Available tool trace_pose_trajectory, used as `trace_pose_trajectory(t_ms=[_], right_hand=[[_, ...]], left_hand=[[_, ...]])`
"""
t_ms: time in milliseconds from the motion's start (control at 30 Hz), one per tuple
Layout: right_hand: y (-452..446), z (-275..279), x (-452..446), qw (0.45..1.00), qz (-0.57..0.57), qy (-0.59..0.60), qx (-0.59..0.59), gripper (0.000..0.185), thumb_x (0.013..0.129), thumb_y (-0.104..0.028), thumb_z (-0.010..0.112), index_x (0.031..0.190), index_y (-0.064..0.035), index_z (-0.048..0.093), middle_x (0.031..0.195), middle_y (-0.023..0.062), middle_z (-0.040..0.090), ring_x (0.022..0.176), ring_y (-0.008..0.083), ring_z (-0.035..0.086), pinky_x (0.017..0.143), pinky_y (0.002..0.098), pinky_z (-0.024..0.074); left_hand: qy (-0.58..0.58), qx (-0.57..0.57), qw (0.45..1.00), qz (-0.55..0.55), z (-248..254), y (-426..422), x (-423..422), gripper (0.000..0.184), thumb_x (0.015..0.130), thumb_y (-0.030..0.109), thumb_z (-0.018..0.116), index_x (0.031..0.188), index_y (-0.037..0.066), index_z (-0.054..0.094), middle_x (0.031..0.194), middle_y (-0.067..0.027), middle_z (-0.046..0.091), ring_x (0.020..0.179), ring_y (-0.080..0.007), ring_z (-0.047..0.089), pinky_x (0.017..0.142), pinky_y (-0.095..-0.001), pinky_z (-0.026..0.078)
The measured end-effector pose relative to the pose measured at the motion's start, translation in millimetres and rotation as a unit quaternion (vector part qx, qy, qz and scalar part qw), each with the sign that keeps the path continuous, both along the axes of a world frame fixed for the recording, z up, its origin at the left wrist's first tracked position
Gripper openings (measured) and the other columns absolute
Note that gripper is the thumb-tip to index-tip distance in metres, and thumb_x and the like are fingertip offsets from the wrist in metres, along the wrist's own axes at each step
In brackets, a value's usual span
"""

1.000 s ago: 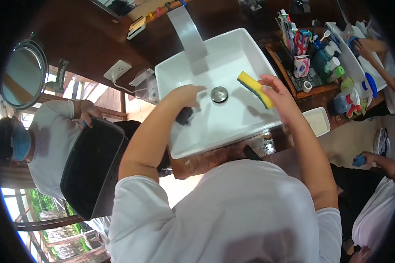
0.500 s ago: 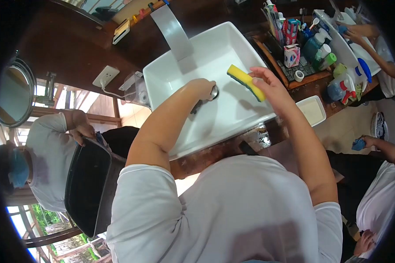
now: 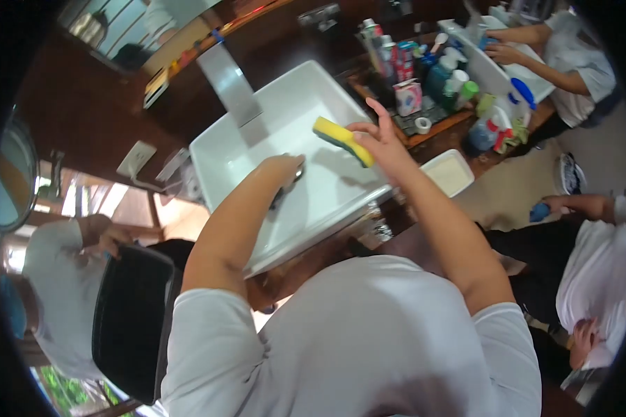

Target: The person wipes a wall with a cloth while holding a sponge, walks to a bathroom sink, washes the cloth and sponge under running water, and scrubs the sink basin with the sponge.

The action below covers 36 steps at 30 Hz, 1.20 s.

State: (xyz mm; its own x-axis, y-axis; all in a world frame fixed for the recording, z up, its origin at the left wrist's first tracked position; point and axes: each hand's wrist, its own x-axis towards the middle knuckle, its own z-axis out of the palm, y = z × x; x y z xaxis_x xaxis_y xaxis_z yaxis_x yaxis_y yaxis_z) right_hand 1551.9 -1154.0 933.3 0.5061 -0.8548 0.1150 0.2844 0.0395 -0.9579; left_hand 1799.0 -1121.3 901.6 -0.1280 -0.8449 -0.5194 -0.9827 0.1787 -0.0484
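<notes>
A yellow sponge (image 3: pixel 340 140) with a dark green underside is in my right hand (image 3: pixel 387 147), pinched at its near end above the right part of the white sink (image 3: pixel 313 83). Down in the basin, my left hand (image 3: pixel 282 170) is at the metal drain (image 3: pixel 298 171) and partly covers it. The fingers of that hand are mostly hidden, so what they hold cannot be made out. A wide metal faucet (image 3: pixel 231 83) reaches over the basin's far left side.
Toiletries stand in a wooden tray (image 3: pixel 435 130) right of the sink, near a spray bottle (image 3: pixel 483 131) and a shallow white dish (image 3: pixel 448 174). A person at left holds a black bin (image 3: pixel 132 323). Two other people are at right. A socket (image 3: pixel 137 160) is on the left.
My left hand has moved across the basin to the drain. My right hand still holds the sponge, its index finger now more raised. The view has shifted, bringing more of the right side into sight.
</notes>
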Motion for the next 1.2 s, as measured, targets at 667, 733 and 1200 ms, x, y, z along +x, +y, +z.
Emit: trace_pose_trajectory(t_ms=[667,733,1200], right_hand=[[-0.1,2.5,0.9,0.998,-0.033,-0.009,0.059,0.057,0.085,-0.01,0.047,0.134,-0.0148,0.019,0.107,0.0101,0.049,0.096,0.0145,0.048,0.084,0.0261,0.0387],[-3.2,-5.1,3.1,0.999,-0.007,0.025,0.04,0.053,0.086,-0.009,0.047,0.133,-0.0151,0.025,0.106,0.0073,0.05,0.095,0.013,0.049,0.084,0.0253,0.039],[11.0,5.9,11.6,0.849,0.128,0.478,-0.184,0.046,0.073,-0.026,0.064,0.113,-0.0061,0.053,0.11,0.0163,0.055,0.099,0.0271,0.053,0.086,0.0334,0.0412]], left_hand=[[0.065,0.014,0.988,0.14,11.2,-3.8,10.1,0.064,0.066,0.047,0.062,0.112,0.004,0.051,0.104,-0.0158,0.058,0.094,-0.0301,0.056,0.079,-0.0378,0.044],[0.073,0.012,0.983,0.169,11.4,-6.0,9.1,0.063,0.067,0.048,0.062,0.111,0.004,0.051,0.104,-0.0162,0.058,0.094,-0.0301,0.056,0.079,-0.0383,0.044],[0.052,-0.183,0.957,0.219,16.2,11.7,4.6,0.064,0.074,0.051,0.057,0.12,0.009,0.045,0.102,-0.0198,0.058,0.095,-0.0321,0.056,0.082,-0.0376,0.043]])
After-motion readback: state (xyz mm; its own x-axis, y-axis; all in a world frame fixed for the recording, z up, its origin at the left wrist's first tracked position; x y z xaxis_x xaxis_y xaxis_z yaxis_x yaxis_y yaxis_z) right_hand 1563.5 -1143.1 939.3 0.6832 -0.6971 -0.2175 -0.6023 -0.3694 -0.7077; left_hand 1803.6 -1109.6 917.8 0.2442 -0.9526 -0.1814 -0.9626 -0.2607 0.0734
